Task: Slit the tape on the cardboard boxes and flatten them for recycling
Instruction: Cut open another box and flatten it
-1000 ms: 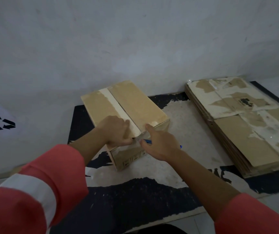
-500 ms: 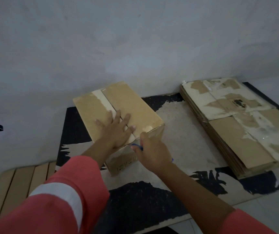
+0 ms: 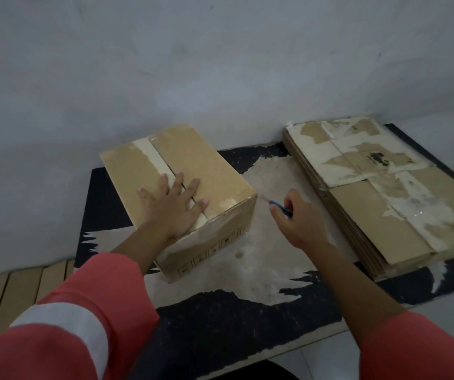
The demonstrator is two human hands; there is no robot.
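1 cardboard box (image 3: pixel 214 165) sits left of centre in the frame on a worn black-and-white mat (image 3: pixel 258 259), its top flaps closed and a pale tape strip (image 3: pixel 151 154) running along the seam toward the wall (image 3: pixel 220 78). The left hand (image 3: pixel 173 207) lies flat on the lid, fingers straight and spread, and 2 or 3 of them cross the seam itself. The right hand (image 3: pixel 299 220) is curled round a blue-handled cutter (image 3: pixel 282 209), whose tip points at the box's near right corner, just beside it but apart. Whether the top tape is already cut through I cannot tell. The main risk, as I judge it, is the blade running along the seam into those spread fingers. Glossy tape on the near end face may also snag the blade and make it jump. If the palm presses unevenly, the box could skid on the mat. Room is best in the middle of the frame, where bare mat separates the box from the stack of flattened boxes (image 3: pixel 385 215) at the right. The box's far end stands close to the wall, the mat's front edge crosses the lower frame, and wooden slats (image 3: pixel 14 286) lie at the lower left.
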